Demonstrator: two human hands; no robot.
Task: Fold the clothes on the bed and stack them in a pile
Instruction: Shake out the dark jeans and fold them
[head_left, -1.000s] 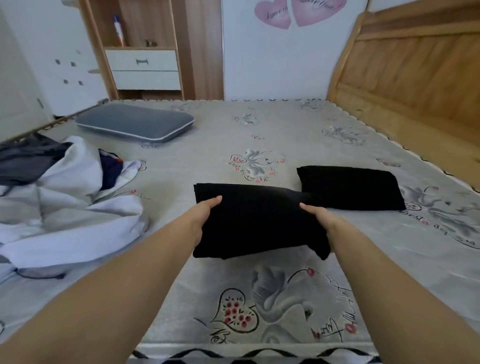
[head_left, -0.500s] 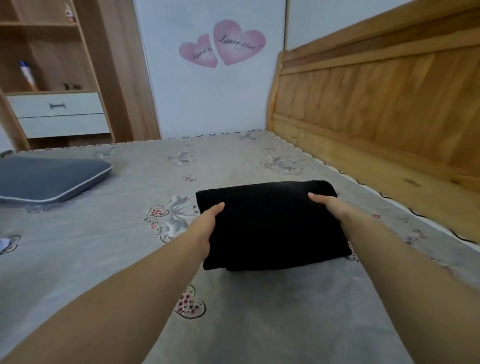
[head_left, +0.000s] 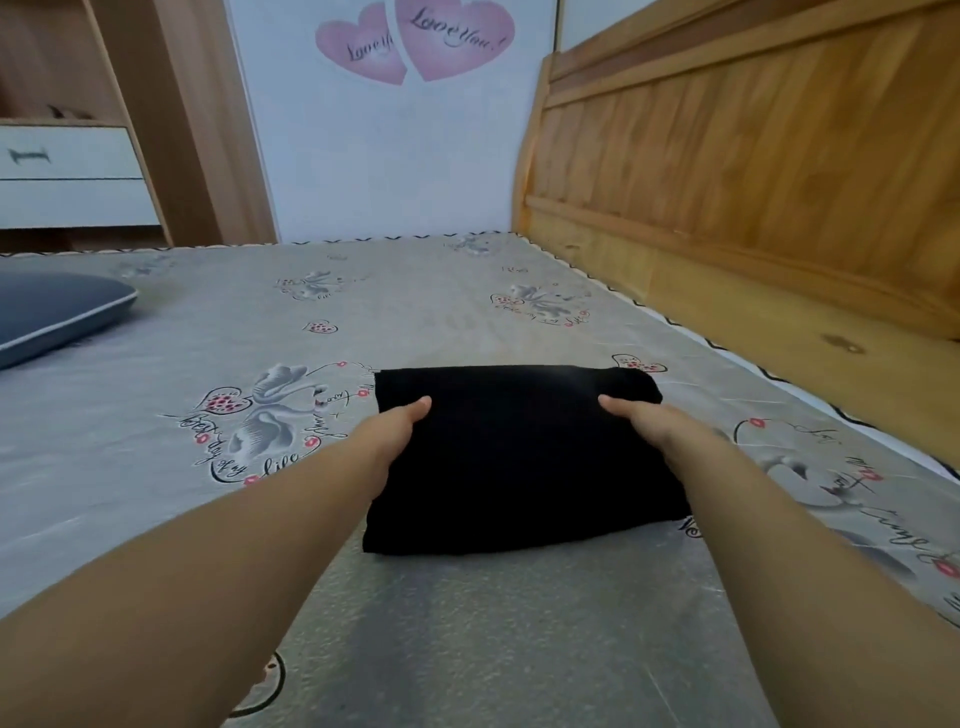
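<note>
A folded black garment (head_left: 524, 457) lies on the bed (head_left: 467, 649), near the middle of the view and toward the side where the wooden headboard (head_left: 753, 171) runs; whether a second folded piece lies beneath it cannot be told, since only one dark block shows. The left hand (head_left: 397, 431) grips the garment's left edge, its thumb lying on top of the cloth and its fingers hidden under or behind the fold; the right hand (head_left: 641, 423) grips the right edge in the same manner, thumb on top, the rest out of sight. Both bare forearms reach in from the bottom corners of the view and meet the garment at either side; the cloth spans the gap between them, its near edge resting on the sheet.

The sheet is grey with printed swans, small red hearts and looping script; one such swan print (head_left: 270, 415) sits just left of the garment, another at its right. A dark blue pillow (head_left: 52, 312) with pale piping lies at the far left of the bed, well apart from the garment. Beyond the bed's far edge stands a white wall bearing two pink heart stickers (head_left: 415, 41) with cursive lettering; to the left of it a wooden cabinet with white drawers (head_left: 67, 176).
</note>
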